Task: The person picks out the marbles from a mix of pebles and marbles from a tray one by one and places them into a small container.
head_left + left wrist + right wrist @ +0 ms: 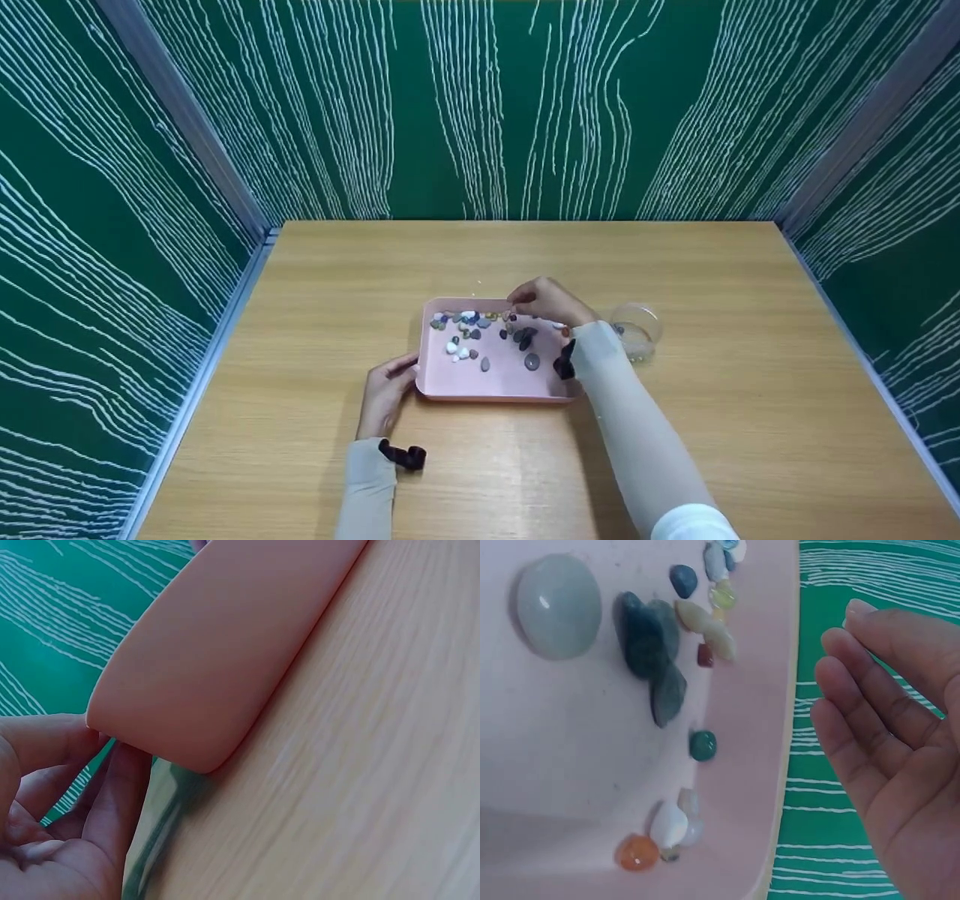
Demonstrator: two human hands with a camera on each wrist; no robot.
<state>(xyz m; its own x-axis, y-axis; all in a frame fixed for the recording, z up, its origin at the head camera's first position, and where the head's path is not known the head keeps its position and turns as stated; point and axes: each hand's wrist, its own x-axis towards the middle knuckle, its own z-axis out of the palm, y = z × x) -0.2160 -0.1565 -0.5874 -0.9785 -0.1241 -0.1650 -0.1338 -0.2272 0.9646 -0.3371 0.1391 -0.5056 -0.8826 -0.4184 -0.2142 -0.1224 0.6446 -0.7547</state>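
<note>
A shallow pink tray [499, 384] lies on the table with several small stones, white, grey, green and orange, scattered in it. At the tray's near-left corner my left hand [385, 394] grips the rim, thumb and fingers meeting the wall in the left wrist view. My right hand [551, 300] is above the tray's far rim; in the right wrist view its thumb and index fingertip pinch a tiny white piece, mostly hidden. Near that rim lie dark green stones [645, 645], a round green stone [703, 745] and an orange stone [637, 853]. A large pale stone [559, 606] lies further inside.
A clear round container [637, 334] stands right of the tray, partly behind the right forearm, with small pieces in it. Tiny white bits [480, 283] lie beyond the tray. Green panels [412, 112] with white lines enclose the wooden table [285, 337].
</note>
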